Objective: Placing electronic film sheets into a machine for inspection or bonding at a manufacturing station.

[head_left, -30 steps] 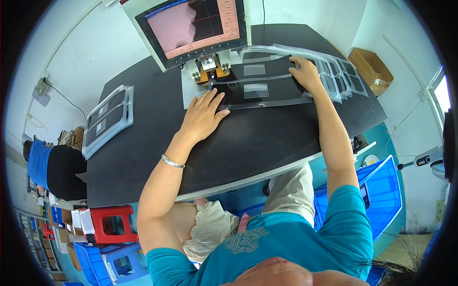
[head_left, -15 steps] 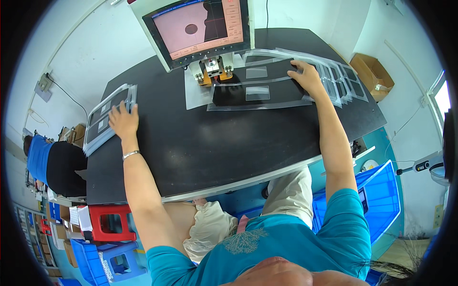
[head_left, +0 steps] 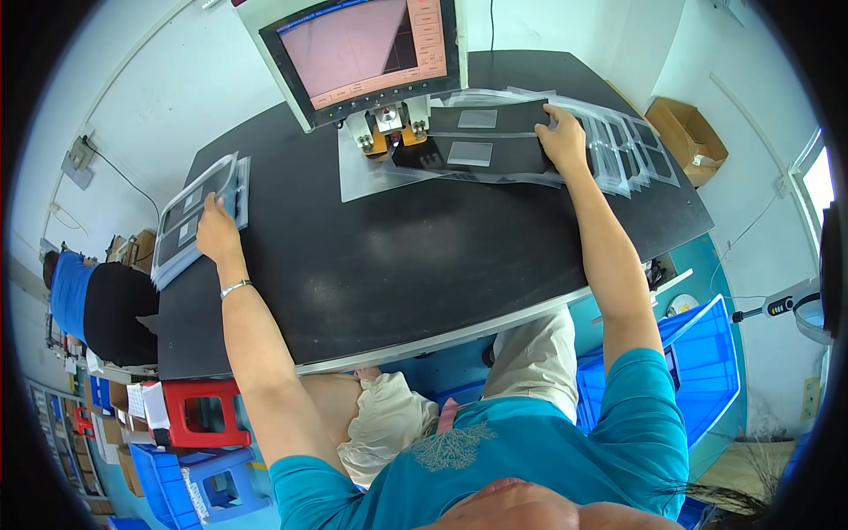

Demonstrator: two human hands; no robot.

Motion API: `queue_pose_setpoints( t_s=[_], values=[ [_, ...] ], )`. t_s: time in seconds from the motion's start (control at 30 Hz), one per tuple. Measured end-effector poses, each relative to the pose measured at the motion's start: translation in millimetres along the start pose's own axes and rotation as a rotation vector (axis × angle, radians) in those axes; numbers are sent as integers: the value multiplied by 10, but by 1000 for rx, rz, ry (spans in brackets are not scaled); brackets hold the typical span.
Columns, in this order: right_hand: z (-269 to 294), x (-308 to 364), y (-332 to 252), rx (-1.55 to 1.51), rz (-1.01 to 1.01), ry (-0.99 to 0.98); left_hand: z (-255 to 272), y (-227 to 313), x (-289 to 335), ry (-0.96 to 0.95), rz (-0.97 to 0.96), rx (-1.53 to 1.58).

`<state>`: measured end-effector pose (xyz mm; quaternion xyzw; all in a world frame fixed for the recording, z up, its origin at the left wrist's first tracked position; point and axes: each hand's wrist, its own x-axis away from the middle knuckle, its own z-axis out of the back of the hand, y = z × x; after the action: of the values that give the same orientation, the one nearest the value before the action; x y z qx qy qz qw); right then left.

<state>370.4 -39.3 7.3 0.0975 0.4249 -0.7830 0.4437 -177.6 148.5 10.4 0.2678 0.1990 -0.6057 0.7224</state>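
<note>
My left hand (head_left: 217,231) is closed at the right edge of a stack of black film sheets (head_left: 170,240) with clear borders and small clear windows. Its thumb and forefinger pinch the top sheet, whose edge looks slightly raised. Farther right, my right hand (head_left: 563,141) grips the right end of another black film sheet (head_left: 521,146) with two clear windows (head_left: 470,154). That sheet's left end lies under the head of a bench machine (head_left: 389,124) with orange-yellow feet. The machine's monitor (head_left: 349,49) shows a pink field with a dark slanted corner.
Overlapping film sheets (head_left: 623,146) fan out beyond my right hand. A pale sheet (head_left: 371,177) lies under the machine head. The black table (head_left: 380,274) has a curved front edge. A cardboard box (head_left: 689,141) stands at right, a blue crate (head_left: 707,371) below. At left, a person (head_left: 106,305) bends over.
My left hand has moved slightly left and closed its spread fingers on the stack's edge. The sheet in my right hand has turned and shifted; the dark spot on the monitor is gone.
</note>
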Motion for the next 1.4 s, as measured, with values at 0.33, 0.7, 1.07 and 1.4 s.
queue_pose_setpoints(
  t_s=[0.33,0.7,1.07,1.4],
  values=[
    [-48,13,-41,-12,-37,75,364,667,193,289,-422,216],
    [-38,31,-37,-1,-46,58,409,1353,920,-16,-959,293],
    [341,-153,220,81,155,-30,733,1453,1233,-313,-944,428],
    [332,-111,370,262,237,-22,974,1640,1677,-221,-1102,560]
  ],
)
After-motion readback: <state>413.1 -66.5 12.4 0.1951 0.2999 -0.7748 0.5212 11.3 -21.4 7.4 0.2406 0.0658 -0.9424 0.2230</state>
